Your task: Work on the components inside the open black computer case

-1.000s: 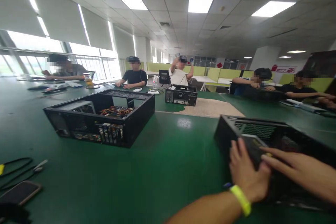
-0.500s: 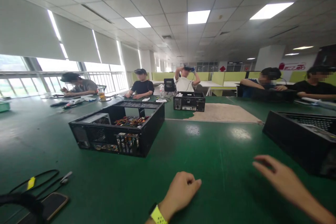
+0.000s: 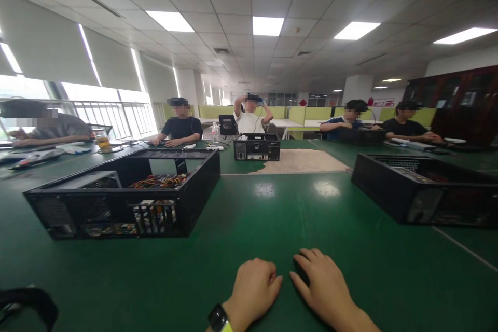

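The green tabletop (image 3: 155, 280) spreads widest. On it, the open left computer case (image 3: 200, 192) lies at ten o'clock from the left grip, and the right computer case (image 3: 383, 192) at two o'clock from the right grip — both well apart. The right grip (image 3: 324, 282) is released, fingers loosely spread; the left grip (image 3: 252, 288) curls its fingers under — clenched or loose, I cannot tell. A dark watch (image 3: 218, 316) is on the left wrist.

The right edge crops one computer case (image 3: 381, 192); a black curved object (image 3: 38, 299) at lower left is cut off.
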